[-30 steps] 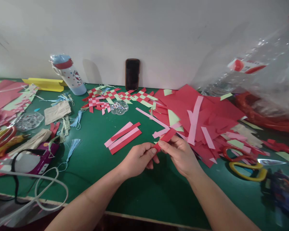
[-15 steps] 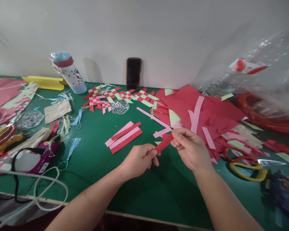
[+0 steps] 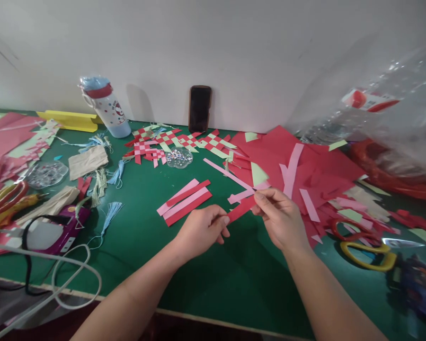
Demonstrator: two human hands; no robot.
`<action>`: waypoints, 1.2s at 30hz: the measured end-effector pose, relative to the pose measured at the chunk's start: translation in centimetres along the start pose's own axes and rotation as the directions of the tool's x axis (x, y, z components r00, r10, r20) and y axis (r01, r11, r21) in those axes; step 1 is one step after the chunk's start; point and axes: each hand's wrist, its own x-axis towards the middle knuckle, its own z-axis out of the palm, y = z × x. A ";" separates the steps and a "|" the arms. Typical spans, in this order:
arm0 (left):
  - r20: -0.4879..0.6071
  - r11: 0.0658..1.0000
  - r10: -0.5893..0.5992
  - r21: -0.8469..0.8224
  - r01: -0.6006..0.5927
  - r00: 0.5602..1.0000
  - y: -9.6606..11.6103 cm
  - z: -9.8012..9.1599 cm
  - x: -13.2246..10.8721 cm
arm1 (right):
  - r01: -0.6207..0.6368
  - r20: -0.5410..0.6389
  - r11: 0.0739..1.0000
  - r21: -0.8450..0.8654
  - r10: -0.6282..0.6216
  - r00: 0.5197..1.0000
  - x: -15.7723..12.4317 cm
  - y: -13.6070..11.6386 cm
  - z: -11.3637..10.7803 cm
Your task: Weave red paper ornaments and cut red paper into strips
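Observation:
A short red paper strip (image 3: 242,209) is stretched between my two hands above the green table. My left hand (image 3: 204,227) pinches its near left end between thumb and fingers. At the far right end, my right hand (image 3: 279,215) grips it the same way. Beyond my left hand lie flat red and pink strips (image 3: 184,201), side by side at a slant. Close to my right fingertips, a narrow pink strip (image 3: 229,174) crosses the tabletop. Woven checkered paper pieces (image 3: 190,140) sit farther back, beside a clear dish of small beads (image 3: 179,157).
Red paper sheets (image 3: 270,147) pile up at right, with scissors (image 3: 369,251) and a plastic bag (image 3: 404,156) beyond. A phone (image 3: 199,109) leans on the wall near a bottle (image 3: 108,109). At left lie tassels (image 3: 110,218), a purple device (image 3: 73,227) and white cables (image 3: 71,305).
My left hand has shifted slightly left and down along the red strip. My right hand keeps its grip, and the whole view has moved a little.

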 end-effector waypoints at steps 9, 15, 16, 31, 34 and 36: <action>-0.326 0.715 0.175 0.691 0.108 0.929 0.9 -4.8 -0.9 | 0.090 0.083 0.947 -0.309 -0.068 0.994 -0.4 0.4 0.4; -0.350 0.580 0.098 0.781 0.232 0.932 0.2 -5.5 -0.7 | 0.279 0.231 0.851 -0.444 -0.193 0.954 -1.0 0.4 1.2; -0.352 0.563 0.091 0.789 0.244 0.931 0.2 -5.4 -0.7 | 0.294 0.241 0.840 -0.455 -0.202 0.949 -1.0 0.4 1.2; -0.436 0.543 0.449 0.826 0.149 0.780 -0.5 -4.8 -0.1 | 0.134 0.061 0.519 -0.844 -0.156 0.986 3.1 -1.3 -4.5; -0.415 0.565 0.482 0.820 0.089 0.771 -0.4 -4.2 0.0 | 0.032 0.016 0.172 -0.984 -0.091 0.996 5.0 -1.1 -7.3; -0.399 0.572 0.491 0.818 0.059 0.774 -0.4 -3.9 0.0 | 0.014 0.009 0.091 -0.996 -0.062 0.998 5.8 -0.5 -8.4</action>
